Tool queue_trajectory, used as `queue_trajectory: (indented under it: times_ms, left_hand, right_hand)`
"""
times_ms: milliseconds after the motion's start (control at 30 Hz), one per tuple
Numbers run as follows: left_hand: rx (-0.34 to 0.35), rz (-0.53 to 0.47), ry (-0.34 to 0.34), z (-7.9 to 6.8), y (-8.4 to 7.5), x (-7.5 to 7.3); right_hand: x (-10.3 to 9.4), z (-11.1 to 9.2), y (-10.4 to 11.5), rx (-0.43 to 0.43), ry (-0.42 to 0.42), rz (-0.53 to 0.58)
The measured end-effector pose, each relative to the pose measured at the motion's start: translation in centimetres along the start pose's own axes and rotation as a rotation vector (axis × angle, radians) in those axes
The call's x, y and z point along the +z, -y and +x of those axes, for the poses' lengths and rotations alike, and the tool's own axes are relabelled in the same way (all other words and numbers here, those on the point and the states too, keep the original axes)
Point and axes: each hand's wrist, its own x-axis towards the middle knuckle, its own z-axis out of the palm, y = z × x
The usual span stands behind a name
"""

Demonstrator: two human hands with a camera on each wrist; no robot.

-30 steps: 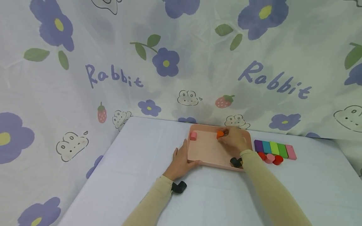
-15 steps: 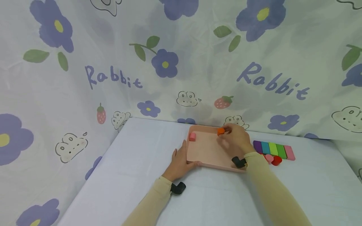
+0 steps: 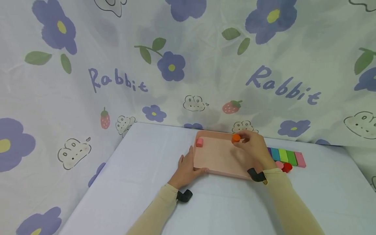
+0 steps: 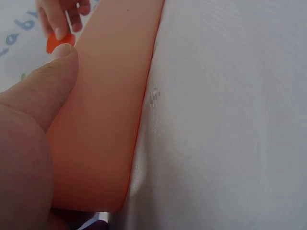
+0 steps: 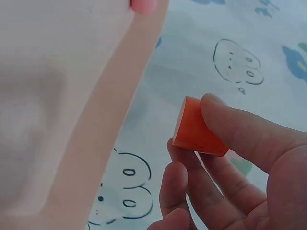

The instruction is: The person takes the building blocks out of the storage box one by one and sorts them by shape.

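Between the thumb and fingers of my right hand (image 3: 254,147) is an orange cylindrical block (image 3: 235,138), held above the back right part of a shallow pink tray (image 3: 217,156). The right wrist view shows this orange block (image 5: 199,127) pinched, with its flat end facing the tray wall (image 5: 100,134). My left hand (image 3: 185,171) rests against the tray's near left corner, fingers straight along the left side, thumb along the front edge. In the left wrist view the thumb (image 4: 53,81) lies against the front wall (image 4: 103,115). A pink cylindrical block (image 3: 199,142) sits in the tray's back left corner.
Right of the tray lies a row of flat coloured blocks (image 3: 283,155), partly behind my right hand. In front of them are a pink cylinder (image 3: 279,164) and a red cylinder (image 3: 287,167). A patterned cloth (image 3: 194,114) hangs just behind the white table (image 3: 158,143).
My right hand has lifted the orange block from the tray floor and moved it to the right. The left hand and the tray have stayed in place.
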Motion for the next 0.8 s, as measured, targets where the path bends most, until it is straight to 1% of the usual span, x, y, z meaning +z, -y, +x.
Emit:
queue_trajectory:
  times_ms: [267,433,533,733,800]
  left_hand:
    - [0.01,0.008,-0.012,-0.1,0.1,0.1]
    - [0.009,0.012,-0.011,0.0,0.1,0.2]
    - [0.005,0.009,-0.005,0.0,0.1,0.2]
    - [0.0,0.0,-0.007,0.0,0.2,0.2]
    - [0.002,-0.002,-0.006,0.0,0.2,0.2]
  right_hand:
    - [-0.7,-1.8,-0.3,-0.041,-0.008,-0.02]
    - [-1.3,-3.0,-1.0,-0.046,-0.041,-0.018]
    - [-1.7,-3.7,-1.6,-0.046,-0.055,-0.035]
    - [-2.7,-5.4,-2.5,-0.096,-0.095,-0.059]
    - [-3.0,-5.9,-2.7,-0.1,-0.11,-0.062]
